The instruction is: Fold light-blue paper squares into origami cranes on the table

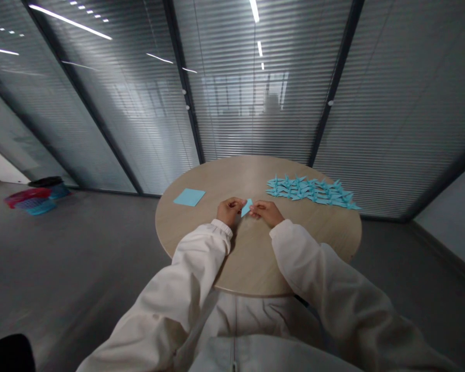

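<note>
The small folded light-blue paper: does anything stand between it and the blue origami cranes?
Only the right hand, pinching the folded light-blue paper from that side; past it, nothing visible stands before the blue origami cranes.

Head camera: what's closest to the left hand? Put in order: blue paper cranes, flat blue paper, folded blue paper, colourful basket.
1. Folded blue paper: pinched by the left hand, centre.
2. Flat blue paper: on the table, left.
3. Blue paper cranes: on the table, right.
4. Colourful basket: on the floor, far left.
</note>
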A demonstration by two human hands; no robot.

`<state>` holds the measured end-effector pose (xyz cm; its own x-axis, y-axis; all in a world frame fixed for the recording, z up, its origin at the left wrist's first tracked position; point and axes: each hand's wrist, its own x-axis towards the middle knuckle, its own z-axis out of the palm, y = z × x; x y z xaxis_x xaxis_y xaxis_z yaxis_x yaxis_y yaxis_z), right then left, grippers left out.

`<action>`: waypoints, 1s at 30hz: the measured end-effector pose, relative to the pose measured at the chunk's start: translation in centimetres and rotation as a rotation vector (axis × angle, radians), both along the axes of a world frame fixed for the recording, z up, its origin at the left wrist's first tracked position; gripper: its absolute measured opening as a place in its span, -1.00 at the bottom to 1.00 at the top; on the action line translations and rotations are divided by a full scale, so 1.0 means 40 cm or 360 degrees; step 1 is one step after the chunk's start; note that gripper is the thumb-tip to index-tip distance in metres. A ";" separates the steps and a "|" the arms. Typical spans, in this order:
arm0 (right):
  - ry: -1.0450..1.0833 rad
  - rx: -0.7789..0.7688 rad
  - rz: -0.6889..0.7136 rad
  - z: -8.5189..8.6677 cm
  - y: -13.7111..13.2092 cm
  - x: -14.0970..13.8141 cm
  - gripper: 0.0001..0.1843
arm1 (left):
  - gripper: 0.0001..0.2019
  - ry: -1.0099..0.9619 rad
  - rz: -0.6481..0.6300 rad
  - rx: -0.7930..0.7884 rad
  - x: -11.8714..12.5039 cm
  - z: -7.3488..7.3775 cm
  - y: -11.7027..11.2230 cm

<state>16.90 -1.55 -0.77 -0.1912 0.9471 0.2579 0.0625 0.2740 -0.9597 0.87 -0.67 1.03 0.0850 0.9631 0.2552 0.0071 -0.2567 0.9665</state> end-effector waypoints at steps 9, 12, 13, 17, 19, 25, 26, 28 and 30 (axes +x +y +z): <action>-0.0433 0.0274 -0.0272 -0.004 -0.001 0.003 -0.84 | -0.60 -0.0099 -0.0170 -0.0266 0.001 -0.005 0.002; -0.0401 0.0492 -0.0307 0.005 -0.014 -0.001 -0.62 | -0.68 -0.0148 -0.0068 -0.0258 -0.005 -0.016 0.016; -0.0393 0.0551 -0.0301 0.008 -0.017 -0.001 -0.53 | -0.70 -0.0165 -0.0043 -0.0273 -0.006 -0.020 0.019; -0.0459 0.0723 -0.0200 0.009 -0.017 0.007 -0.66 | -0.76 -0.0153 -0.0063 -0.0366 -0.008 -0.027 0.024; -0.0482 0.0741 -0.0178 0.005 -0.012 0.010 -0.72 | -0.76 -0.0135 -0.0135 -0.0397 -0.006 -0.029 0.024; -0.0506 0.0724 -0.0211 -0.005 -0.001 0.011 -0.79 | -0.75 -0.0222 -0.0235 -0.0437 0.009 -0.040 0.021; -0.0508 0.0724 -0.0220 -0.006 -0.001 0.010 -0.79 | -0.75 -0.0217 -0.0242 -0.0438 0.011 -0.040 0.019; -0.0513 0.0730 -0.0226 -0.006 0.000 0.010 -0.80 | -0.75 -0.0215 -0.0247 -0.0450 0.013 -0.038 0.015; -0.0514 0.0737 -0.0218 -0.006 -0.001 0.009 -0.80 | -0.74 -0.0227 -0.0254 -0.0474 0.013 -0.035 0.013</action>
